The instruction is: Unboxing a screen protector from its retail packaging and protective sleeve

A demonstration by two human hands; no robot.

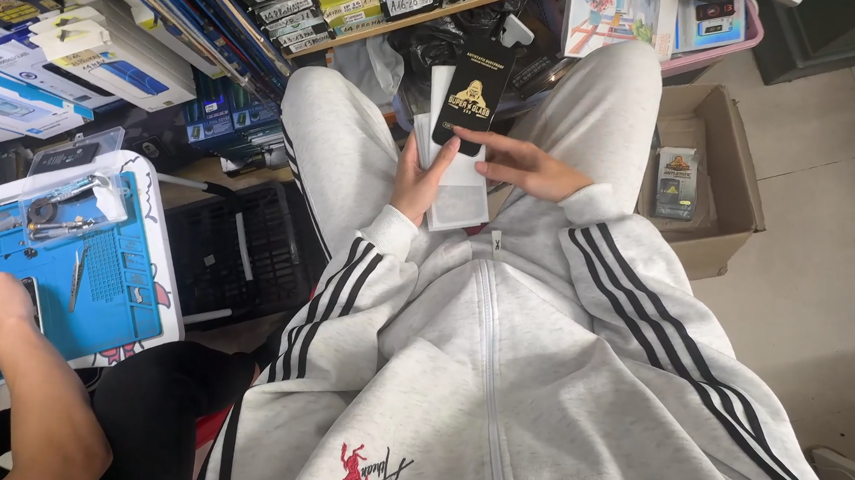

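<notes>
Left hand (418, 181) grips a stack of flat white sleeves (456, 197); right hand (523, 163) pinches the black rectangular card packet (471, 103) atop it, still sealed, nothing taken out yet

Pale tiled floor (824, 308), bearing an open brown cardboard box (727, 191) just beside the seated leg. Small white table (172, 282) at left, carrying a blue rectangular work mat (122, 299). On mat: clear plastic tray (69, 207) of small metal tools, and slim metal tweezers (76, 279) lying loose near the tray.
</notes>
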